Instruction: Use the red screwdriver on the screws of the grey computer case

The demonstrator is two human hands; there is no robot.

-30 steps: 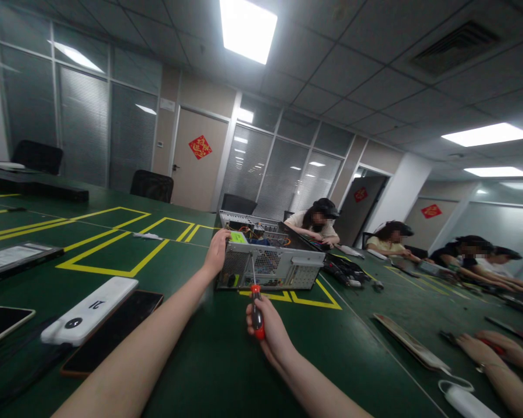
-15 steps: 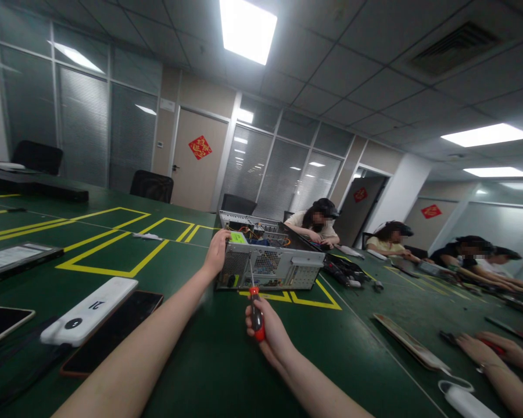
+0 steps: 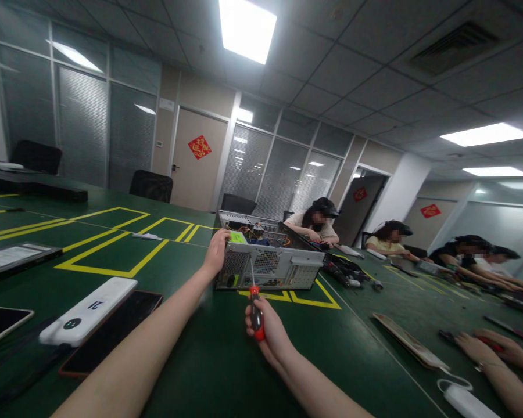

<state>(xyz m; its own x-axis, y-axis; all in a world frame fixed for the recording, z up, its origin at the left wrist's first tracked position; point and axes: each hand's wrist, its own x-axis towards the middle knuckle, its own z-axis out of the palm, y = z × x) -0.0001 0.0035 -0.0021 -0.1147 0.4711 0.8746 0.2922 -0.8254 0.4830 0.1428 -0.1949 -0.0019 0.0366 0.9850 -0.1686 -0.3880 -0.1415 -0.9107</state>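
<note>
An open grey computer case [image 3: 270, 262] lies on the green table [image 3: 209, 360], its rear panel facing me. My left hand [image 3: 216, 253] grips the case's upper left corner, fingers closed over the edge. My right hand [image 3: 268, 334] is wrapped round a screwdriver [image 3: 255, 310] with a red and black handle. Its shaft points up to the rear panel, with the tip against the metal near the fan grille.
A white power bank [image 3: 89, 310] lies on a dark phone at the left, with another phone [image 3: 2, 325] beside it. Yellow tape lines mark the table. Several people sit working at the right. Another person's hands [image 3: 490, 348] rest near a flat panel [image 3: 412, 342] and a white charger [image 3: 462, 397].
</note>
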